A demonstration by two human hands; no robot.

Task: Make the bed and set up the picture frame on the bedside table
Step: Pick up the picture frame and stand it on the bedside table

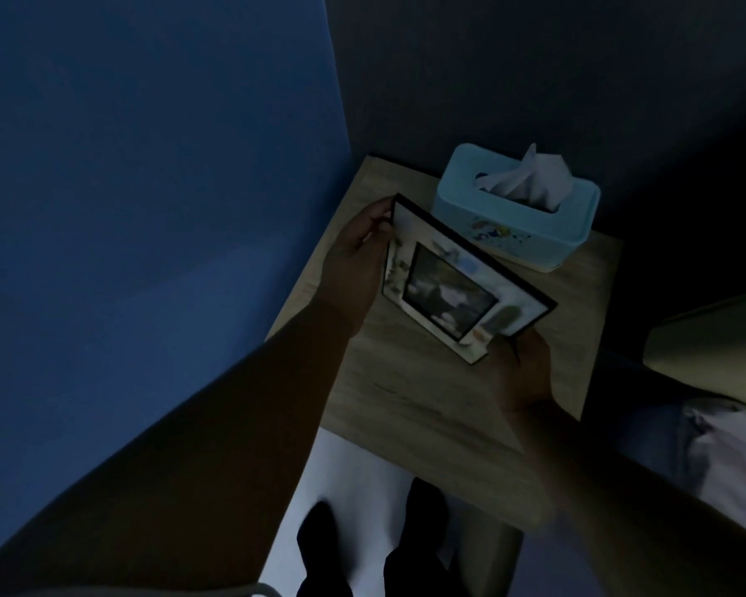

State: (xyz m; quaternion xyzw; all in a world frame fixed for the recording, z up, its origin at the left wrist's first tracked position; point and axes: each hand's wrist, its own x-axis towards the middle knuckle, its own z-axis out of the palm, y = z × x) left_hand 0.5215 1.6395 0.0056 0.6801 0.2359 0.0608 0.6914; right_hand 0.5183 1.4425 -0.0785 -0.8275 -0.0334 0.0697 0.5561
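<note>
The scene is dim. A black-edged picture frame (pixel 457 282) with a pale patterned border and a dark photo in its middle is held over the wooden bedside table (pixel 410 407). My left hand (pixel 356 256) grips its far left corner. My right hand (pixel 524 368) grips its near right corner. The frame's face tilts up toward me; whether its lower edge touches the table I cannot tell. The bed (pixel 147 187), covered in smooth blue fabric, fills the left of the view.
A light blue tissue box (pixel 517 217) with a white tissue sticking up stands at the table's back right, just behind the frame. Dark walls meet behind the table. White floor (pixel 349 480) lies below. Pale cloth (pixel 724 450) lies at the right.
</note>
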